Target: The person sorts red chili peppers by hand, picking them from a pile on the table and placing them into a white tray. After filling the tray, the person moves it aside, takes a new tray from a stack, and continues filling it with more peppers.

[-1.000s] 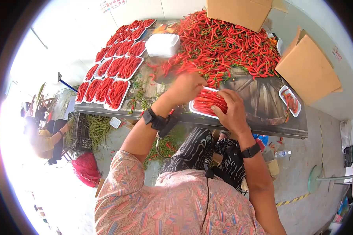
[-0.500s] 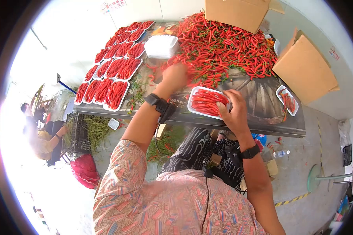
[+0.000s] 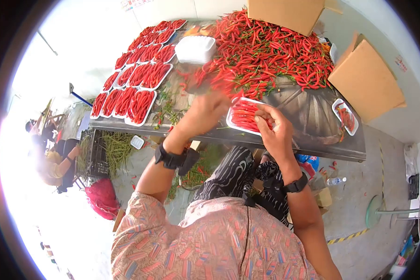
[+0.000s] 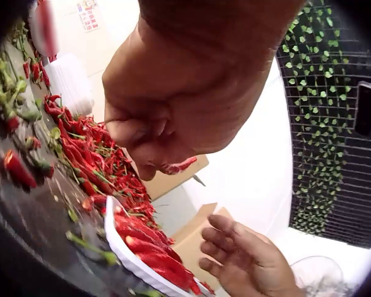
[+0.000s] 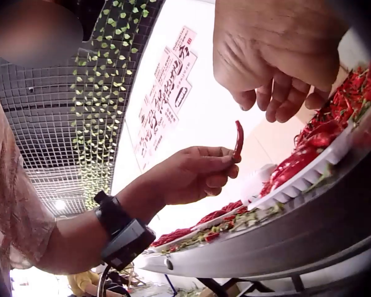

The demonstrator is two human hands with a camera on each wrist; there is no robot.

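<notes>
My left hand (image 3: 204, 113), blurred in the head view, is just left of a white foam tray (image 3: 229, 119). Its fingertips pinch a single red chili pepper (image 5: 238, 141), seen upright and slightly bent in the right wrist view. Red chilies (image 3: 244, 115) lie side by side in the tray, near the table's front edge. My right hand (image 3: 276, 133) hovers at the tray's right side, fingers loosely bent. In the left wrist view, that right hand (image 4: 253, 260) shows nothing between its fingers.
A big heap of loose chilies (image 3: 275, 56) covers the back of the table. Filled trays (image 3: 140, 107) stand in rows at left, beside stacked white trays (image 3: 195, 50). Another tray (image 3: 345, 116) lies at the right edge near cardboard boxes (image 3: 366, 79). A person (image 3: 56, 163) sits at far left.
My left hand went from the tray to the heap's near edge, then came back beside the tray with a chili. My right hand stays at the tray's right side, its fingers now more bent.
</notes>
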